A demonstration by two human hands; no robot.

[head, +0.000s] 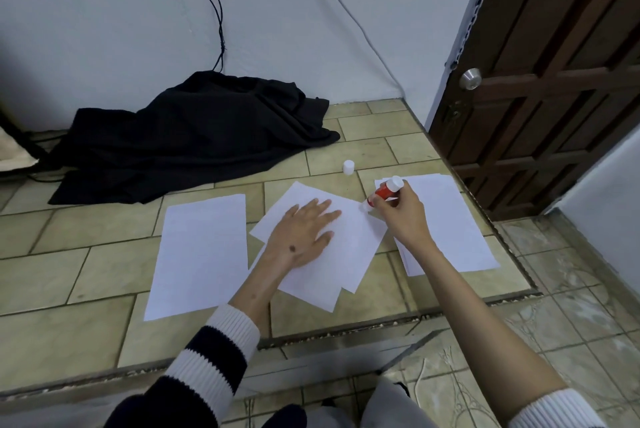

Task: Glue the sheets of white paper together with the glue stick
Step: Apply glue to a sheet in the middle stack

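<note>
Tilted white sheets [349, 254] lie overlapped on the tiled floor in the middle. My left hand [304, 232] presses flat on them, fingers straight. My right hand [401, 213] grips a red glue stick [382, 193] with its white tip down on the top sheet's far right corner. The glue stick's white cap [348, 166] stands on the floor just beyond the sheets. A single white sheet [201, 254] lies to the left. A stack of white sheets [450, 227] lies to the right, partly under my right forearm.
A heap of black cloth [194, 137] lies against the back wall, with cables [216, 8] hanging above it. A dark wooden door [554, 81] stands at the right. A metal floor rail [346, 348] runs across in front of me.
</note>
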